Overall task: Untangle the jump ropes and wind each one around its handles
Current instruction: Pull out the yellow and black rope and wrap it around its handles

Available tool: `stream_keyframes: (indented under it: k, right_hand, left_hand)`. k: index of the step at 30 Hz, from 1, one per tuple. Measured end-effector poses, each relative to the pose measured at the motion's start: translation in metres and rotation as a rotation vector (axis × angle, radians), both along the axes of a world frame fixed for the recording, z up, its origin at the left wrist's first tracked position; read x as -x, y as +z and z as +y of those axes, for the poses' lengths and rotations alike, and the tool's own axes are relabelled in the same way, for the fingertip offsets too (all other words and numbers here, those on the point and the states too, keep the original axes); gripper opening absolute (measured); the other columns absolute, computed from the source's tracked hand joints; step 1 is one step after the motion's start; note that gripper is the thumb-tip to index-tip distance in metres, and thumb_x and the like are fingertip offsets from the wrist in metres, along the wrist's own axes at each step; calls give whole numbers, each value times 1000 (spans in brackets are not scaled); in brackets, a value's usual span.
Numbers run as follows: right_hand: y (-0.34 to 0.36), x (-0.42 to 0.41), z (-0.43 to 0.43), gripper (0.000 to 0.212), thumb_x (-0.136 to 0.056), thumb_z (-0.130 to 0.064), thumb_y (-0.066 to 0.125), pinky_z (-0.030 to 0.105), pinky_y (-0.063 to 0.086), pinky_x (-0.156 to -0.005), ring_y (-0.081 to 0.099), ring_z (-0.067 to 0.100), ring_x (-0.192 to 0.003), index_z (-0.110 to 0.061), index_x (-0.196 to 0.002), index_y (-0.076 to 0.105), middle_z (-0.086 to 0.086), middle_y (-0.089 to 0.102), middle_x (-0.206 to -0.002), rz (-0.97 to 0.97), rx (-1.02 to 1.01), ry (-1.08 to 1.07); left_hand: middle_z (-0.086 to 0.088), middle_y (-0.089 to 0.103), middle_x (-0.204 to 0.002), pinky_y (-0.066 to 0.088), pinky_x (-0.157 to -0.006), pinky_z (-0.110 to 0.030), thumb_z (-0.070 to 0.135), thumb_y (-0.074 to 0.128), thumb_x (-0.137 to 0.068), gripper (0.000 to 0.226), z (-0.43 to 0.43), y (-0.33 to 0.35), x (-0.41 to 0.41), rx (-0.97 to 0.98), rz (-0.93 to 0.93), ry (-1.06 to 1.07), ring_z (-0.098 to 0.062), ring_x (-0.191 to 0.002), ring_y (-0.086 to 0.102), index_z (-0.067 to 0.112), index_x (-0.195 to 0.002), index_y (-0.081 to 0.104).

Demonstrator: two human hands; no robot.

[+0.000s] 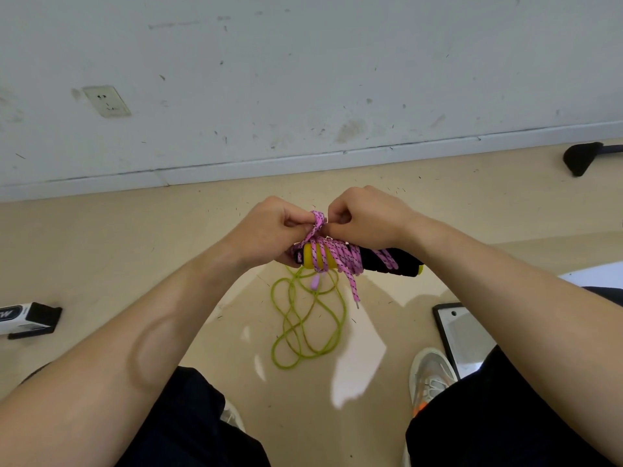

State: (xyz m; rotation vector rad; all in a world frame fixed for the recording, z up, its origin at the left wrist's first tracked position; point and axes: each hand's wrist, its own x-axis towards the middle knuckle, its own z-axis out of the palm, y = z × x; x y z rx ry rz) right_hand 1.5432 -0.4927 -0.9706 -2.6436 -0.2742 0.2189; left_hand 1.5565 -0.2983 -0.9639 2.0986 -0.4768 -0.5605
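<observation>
A pink braided jump rope is wound in several turns around black-and-yellow handles held level in front of me. My left hand and my right hand meet above the bundle, and each pinches a loop of the pink rope at the top. A loose pink end hangs below the handles. A thin green jump rope lies in loose tangled loops on the floor under my hands. Its handles are not visible.
A beige floor meets a scuffed white wall with a socket. A black-and-white box lies at the left, a flat grey panel at the right beside my shoe. A black object rests by the wall.
</observation>
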Motion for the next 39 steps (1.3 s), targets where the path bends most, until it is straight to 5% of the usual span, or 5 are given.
stream_keyframes:
  k: [19,22,26,34,39]
  right_hand:
    - [-3,1,-4,14,-84,-33,77,11,38,-52,54,-1,-55,-22,-76,74,-9,67,-66,-23,-338,-78]
    - [-1,1,-3,16,-86,-25,63,19,43,-62,52,1,-58,-14,-84,74,-12,64,-70,84,-408,-74]
    - [-4,-2,-1,56,-86,-59,63,32,39,-61,44,15,-57,-7,-67,53,1,48,-63,169,-432,-116]
    - [-6,1,-1,38,-99,-32,58,32,44,-62,47,14,-58,-4,-74,58,5,50,-70,182,-523,-114]
    - [-4,-1,3,38,-97,-28,57,28,37,-59,43,11,-54,-1,-71,61,6,54,-71,150,-608,-242]
  left_hand:
    - [-16,74,-77,61,-66,-56,5,74,-86,8,-3,1,-7,52,-21,211,-36,-74,73,11,-82,78]
    - [-6,76,-73,62,-68,-51,6,74,-86,14,-2,1,-9,24,-93,213,-29,-73,74,17,-81,79]
    - [9,71,-61,58,-64,-35,12,73,-86,20,-6,-3,-5,-30,-241,95,-5,-56,63,30,-79,79]
    - [17,74,-77,54,-73,-24,19,78,-84,12,-7,-11,-5,-54,-338,146,2,-79,70,30,-80,80]
    - [13,77,-88,59,-80,-37,25,77,-85,9,-16,-16,-1,40,-376,292,2,-82,70,27,-93,81]
